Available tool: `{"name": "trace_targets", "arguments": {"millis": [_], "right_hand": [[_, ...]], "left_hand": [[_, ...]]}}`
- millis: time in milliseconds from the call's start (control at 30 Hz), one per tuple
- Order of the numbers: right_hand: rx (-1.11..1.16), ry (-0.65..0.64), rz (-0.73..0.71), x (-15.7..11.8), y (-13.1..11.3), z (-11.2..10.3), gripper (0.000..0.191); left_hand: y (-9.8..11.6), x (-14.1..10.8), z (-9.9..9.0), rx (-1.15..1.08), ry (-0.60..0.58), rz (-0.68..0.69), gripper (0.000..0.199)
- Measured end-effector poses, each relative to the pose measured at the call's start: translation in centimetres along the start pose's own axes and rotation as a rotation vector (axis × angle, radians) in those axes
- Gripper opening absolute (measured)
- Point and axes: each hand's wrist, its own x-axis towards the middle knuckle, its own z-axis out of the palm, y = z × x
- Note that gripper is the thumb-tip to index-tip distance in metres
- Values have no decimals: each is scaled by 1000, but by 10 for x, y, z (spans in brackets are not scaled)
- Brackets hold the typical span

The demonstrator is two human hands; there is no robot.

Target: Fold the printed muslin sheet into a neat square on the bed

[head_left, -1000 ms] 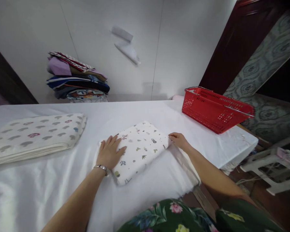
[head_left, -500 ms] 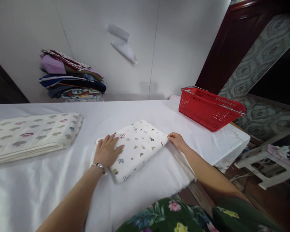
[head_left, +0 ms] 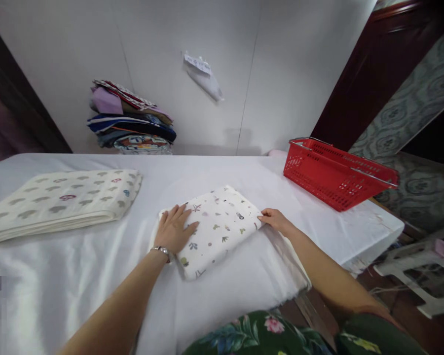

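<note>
A white cloth (head_left: 222,231) with small printed plants and figures lies folded on the white-covered table in front of me. My left hand (head_left: 175,229), with a bracelet at the wrist, rests flat on the cloth's left end, fingers spread. At the right end, my right hand (head_left: 276,219) pinches the cloth's edge between thumb and fingers. Below that hand, a pale strip of fabric hangs toward the table's front edge; whether it belongs to the same cloth I cannot tell. Off to the left lies a thicker folded cloth (head_left: 77,197) with a grey mushroom-like print.
A red plastic basket (head_left: 336,175) with metal handles stands at the table's right end. Against the back wall is a stack of folded fabrics (head_left: 131,121). The white tablecloth (head_left: 96,276) has wrinkles at the front left. A white stool (head_left: 422,271) stands beyond the right edge.
The view has turned slightly left, so everything sits further right in the picture. Both hands keep their places on the printed cloth, which looks about the same.
</note>
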Motion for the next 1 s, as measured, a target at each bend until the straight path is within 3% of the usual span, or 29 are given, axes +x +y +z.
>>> {"name": "trace_targets", "arguments": {"millis": [200, 467, 700, 867, 1000], "right_hand": [[45, 53, -77, 2, 0, 3, 21], [224, -38, -143, 3, 12, 2, 24], [159, -79, -69, 7, 13, -2, 26], [11, -29, -129, 21, -9, -1, 43], [-263, 68, -276, 38, -43, 18, 52]], "left_hand": [[1, -1, -1, -4, 10, 2, 51], [2, -2, -3, 3, 4, -15, 51], [3, -2, -3, -22, -19, -52, 54], [2, 0, -2, -16, -17, -35, 52], [1, -1, -1, -6, -32, -29, 55]]}}
